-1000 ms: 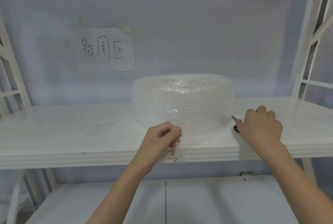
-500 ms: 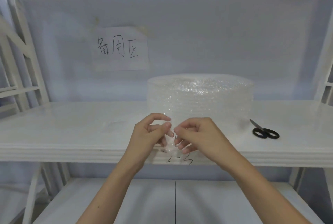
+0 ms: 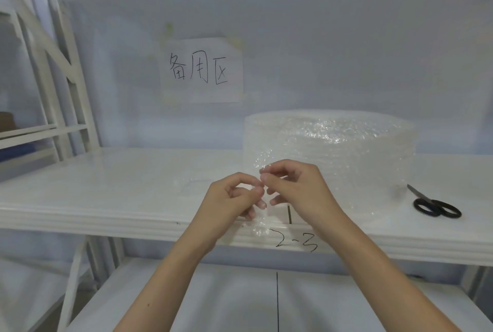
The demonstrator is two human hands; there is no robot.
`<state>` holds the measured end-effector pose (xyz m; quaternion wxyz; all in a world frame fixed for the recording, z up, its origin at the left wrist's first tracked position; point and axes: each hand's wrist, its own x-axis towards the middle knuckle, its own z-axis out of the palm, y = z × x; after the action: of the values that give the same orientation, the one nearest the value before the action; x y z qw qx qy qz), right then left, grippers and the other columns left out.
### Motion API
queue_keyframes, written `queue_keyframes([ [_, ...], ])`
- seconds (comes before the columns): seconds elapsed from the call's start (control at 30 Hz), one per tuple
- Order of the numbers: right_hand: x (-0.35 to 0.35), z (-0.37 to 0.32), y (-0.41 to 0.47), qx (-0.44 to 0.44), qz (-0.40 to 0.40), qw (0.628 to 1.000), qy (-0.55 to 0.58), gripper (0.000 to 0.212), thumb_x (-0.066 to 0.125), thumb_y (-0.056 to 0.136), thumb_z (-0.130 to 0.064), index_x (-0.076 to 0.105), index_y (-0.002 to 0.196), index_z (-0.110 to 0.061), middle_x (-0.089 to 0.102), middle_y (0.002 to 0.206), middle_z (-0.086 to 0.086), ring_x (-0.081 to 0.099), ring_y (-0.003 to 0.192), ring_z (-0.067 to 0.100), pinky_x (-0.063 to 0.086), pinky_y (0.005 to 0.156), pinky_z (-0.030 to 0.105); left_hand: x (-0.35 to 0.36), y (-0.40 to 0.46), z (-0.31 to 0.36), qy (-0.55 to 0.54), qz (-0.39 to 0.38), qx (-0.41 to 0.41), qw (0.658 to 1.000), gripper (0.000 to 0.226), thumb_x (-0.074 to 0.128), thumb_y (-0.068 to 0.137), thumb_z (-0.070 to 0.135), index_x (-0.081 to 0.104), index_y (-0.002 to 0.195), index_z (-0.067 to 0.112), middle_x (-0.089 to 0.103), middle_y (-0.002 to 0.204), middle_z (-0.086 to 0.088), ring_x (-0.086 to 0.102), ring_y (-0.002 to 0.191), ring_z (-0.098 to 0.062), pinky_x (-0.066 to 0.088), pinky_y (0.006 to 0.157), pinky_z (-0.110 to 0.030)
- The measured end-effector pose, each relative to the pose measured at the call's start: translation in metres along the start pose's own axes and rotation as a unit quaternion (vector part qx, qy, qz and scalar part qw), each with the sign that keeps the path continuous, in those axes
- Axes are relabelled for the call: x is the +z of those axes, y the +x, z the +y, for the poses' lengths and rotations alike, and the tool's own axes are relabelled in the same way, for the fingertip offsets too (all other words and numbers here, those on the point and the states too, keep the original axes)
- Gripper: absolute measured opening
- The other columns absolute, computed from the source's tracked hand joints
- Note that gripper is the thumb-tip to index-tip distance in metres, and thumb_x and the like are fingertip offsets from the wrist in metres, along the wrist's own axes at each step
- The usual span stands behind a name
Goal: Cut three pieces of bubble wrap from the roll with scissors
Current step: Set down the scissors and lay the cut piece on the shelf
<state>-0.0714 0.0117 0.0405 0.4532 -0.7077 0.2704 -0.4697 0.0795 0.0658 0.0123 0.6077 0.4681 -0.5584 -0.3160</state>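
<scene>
A wide roll of clear bubble wrap [image 3: 346, 150] stands upright on the white shelf [image 3: 106, 193], right of centre. Its loose end [image 3: 260, 221] hangs down in front of the roll over the shelf's front edge. My left hand [image 3: 232, 198] and my right hand [image 3: 296, 187] meet just in front of the roll, both pinching that loose end between thumb and fingers. Black-handled scissors [image 3: 433, 206] lie flat on the shelf to the right of the roll, blades pointing back and left, untouched.
A paper sign with handwriting [image 3: 202, 70] is taped to the back wall. "2-3" [image 3: 296, 242] is written on the shelf's front edge. A lower shelf [image 3: 213, 299] lies below, white frame posts [image 3: 66, 78] stand at the left, and another shelf spans overhead.
My right hand left the scissors on the shelf and came over to join the left hand on the wrap's loose end. The view has shifted left, so the roll sits further right.
</scene>
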Motion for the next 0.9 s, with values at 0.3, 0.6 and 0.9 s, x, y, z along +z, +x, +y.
queue_keyframes([
  [0.3,0.008,0.012,0.005,-0.073,0.029,0.996,-0.044,0.009,0.069,0.084,-0.015,0.076,0.086,-0.021,0.073,0.090,-0.007,0.064,0.070,0.014,0.055,0.059,0.031,-0.005,0.001,-0.006,-0.067,0.005,-0.044,0.997,0.018,0.060,0.091,0.007,0.072,0.102,0.015,0.077,0.084,-0.016,0.061,0.058,-0.018,0.055,0.066,-0.034],
  [0.6,0.008,0.025,-0.002,-0.159,0.019,0.976,-0.146,0.020,0.072,0.083,-0.019,0.076,0.085,-0.038,0.062,0.085,-0.010,0.060,0.075,0.009,0.041,0.062,0.013,-0.005,0.008,-0.004,-0.129,0.010,-0.075,0.989,0.026,0.052,0.094,-0.001,0.074,0.106,0.007,0.077,0.087,-0.013,0.072,0.066,-0.020,0.056,0.059,-0.023],
  [0.9,0.005,0.044,-0.009,-0.208,0.007,0.947,-0.244,0.023,0.059,0.086,-0.038,0.071,0.106,-0.041,0.055,0.085,-0.018,0.056,0.074,0.015,0.047,0.061,0.030,-0.007,0.010,-0.006,-0.189,0.018,-0.094,0.977,0.031,0.046,0.093,0.003,0.075,0.102,-0.001,0.073,0.084,-0.013,0.073,0.074,-0.017,0.059,0.071,-0.025],
])
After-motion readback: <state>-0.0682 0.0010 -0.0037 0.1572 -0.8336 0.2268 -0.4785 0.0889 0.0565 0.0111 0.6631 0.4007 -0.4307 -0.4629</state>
